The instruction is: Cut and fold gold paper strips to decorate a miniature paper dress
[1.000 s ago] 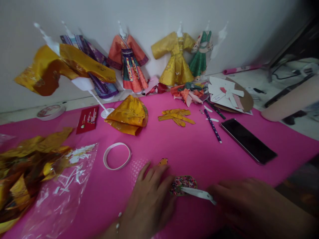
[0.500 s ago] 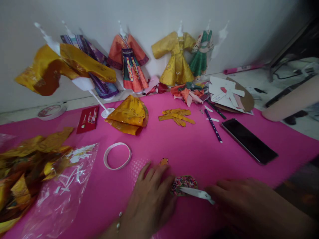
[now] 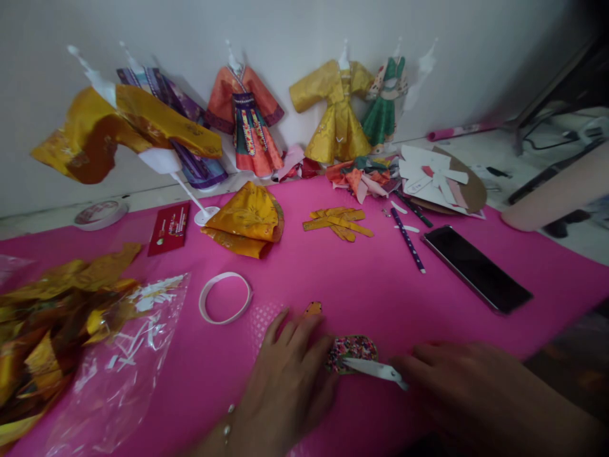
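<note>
A small oval piece with multicoloured beads (image 3: pixel 358 350) lies on the pink mat. The closed silvery blades of some scissors (image 3: pixel 375 369) rest with their tip on it. My right hand (image 3: pixel 457 387), blurred and dark, is closed round the scissors' handle end, which it hides. My left hand (image 3: pixel 290 374) lies palm down, its fingertips at the left edge of the beaded piece, fingers slightly spread. Just beyond my left fingertips is a small orange patterned piece (image 3: pixel 313 309). A patch of white netting (image 3: pixel 263 324) shows beside the left hand.
On the pink mat (image 3: pixel 295 266) are a white ring (image 3: pixel 203 298), yellow fabric strips (image 3: pixel 339 222), a pen (image 3: pixel 408 240) and a phone (image 3: pixel 476 268). Yellow scraps (image 3: pixel 47 324) and a plastic bag (image 3: pixel 128 368) lie left. Small dressed mannequins (image 3: pixel 244 120) stand behind.
</note>
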Tool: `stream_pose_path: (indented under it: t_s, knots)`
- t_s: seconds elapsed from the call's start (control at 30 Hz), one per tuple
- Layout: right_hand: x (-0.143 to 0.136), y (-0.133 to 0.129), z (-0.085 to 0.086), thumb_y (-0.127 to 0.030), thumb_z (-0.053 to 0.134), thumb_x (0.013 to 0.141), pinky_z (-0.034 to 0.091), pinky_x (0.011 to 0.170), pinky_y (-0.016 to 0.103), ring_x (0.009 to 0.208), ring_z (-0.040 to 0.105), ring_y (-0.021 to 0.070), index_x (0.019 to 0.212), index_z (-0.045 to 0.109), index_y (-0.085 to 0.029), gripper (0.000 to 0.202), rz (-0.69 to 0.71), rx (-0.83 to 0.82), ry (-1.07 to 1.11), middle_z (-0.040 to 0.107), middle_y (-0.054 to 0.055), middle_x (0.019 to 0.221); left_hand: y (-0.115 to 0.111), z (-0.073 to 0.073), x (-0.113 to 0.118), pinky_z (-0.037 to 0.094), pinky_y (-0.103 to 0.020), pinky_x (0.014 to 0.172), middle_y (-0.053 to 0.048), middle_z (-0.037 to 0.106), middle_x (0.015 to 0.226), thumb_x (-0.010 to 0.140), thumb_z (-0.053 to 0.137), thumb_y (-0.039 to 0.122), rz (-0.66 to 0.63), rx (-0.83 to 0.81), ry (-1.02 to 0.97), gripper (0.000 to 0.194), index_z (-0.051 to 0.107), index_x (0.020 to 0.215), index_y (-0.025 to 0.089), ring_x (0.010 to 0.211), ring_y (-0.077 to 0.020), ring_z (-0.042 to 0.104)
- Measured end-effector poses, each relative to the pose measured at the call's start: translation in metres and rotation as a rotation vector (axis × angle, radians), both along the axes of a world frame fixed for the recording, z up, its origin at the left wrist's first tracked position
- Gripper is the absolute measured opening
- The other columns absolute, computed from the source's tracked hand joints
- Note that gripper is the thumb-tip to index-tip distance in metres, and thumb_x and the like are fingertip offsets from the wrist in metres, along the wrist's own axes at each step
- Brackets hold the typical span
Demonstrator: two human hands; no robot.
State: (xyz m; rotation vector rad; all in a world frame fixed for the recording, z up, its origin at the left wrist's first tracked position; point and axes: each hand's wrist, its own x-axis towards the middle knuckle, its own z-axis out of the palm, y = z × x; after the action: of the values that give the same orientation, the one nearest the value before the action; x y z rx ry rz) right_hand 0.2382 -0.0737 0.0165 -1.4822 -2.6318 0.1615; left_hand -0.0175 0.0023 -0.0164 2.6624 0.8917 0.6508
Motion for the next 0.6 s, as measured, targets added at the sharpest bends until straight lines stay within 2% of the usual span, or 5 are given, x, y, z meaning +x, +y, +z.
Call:
stream_pose_path:
  t_s: [0.23, 0.4, 0.6]
  knots:
    - [-0.0003, -0.0054, -0.0087, -0.006, 0.053, 0.067, 0.017, 0.046, 0.035, 0.046, 0.060, 0.0177, 0.098, 0.049, -0.029, 0.039, -0.043, -0.015, -0.052, 0.064, -0.008, 0.068, -0.0007, -0.0007, 0.0000, 0.046, -0.064, 0.101, -0.015, 0.067, 0.125, 0.089, 0.059, 0.021, -0.002, 0.001, 0.009, 0.026, 0.065, 0.114, 0.018, 0.116, -0.0324, 0.063]
    - [-0.0008, -0.0073, -0.0074, -0.006, 0.055, 0.071, 0.015, 0.047, 0.035, 0.047, 0.061, 0.0186, 0.100, 0.048, -0.030, 0.038, -0.058, -0.027, -0.052, 0.064, -0.008, 0.068, 0.0000, 0.0002, 0.0002, 0.047, -0.065, 0.100, -0.016, 0.067, 0.125, 0.088, 0.059, 0.021, 0.000, 0.000, 0.010, 0.026, 0.065, 0.113, 0.018, 0.116, -0.0331, 0.063]
    - [-0.0009, -0.0059, -0.0067, -0.006, 0.054, 0.069, 0.015, 0.046, 0.035, 0.046, 0.062, 0.0177, 0.100, 0.048, -0.029, 0.040, -0.052, -0.033, -0.043, 0.064, -0.008, 0.067, 0.0008, 0.0017, 0.0002, 0.048, -0.064, 0.099, -0.015, 0.068, 0.124, 0.089, 0.059, 0.021, 0.001, -0.001, 0.018, 0.026, 0.066, 0.113, 0.019, 0.114, -0.0323, 0.064]
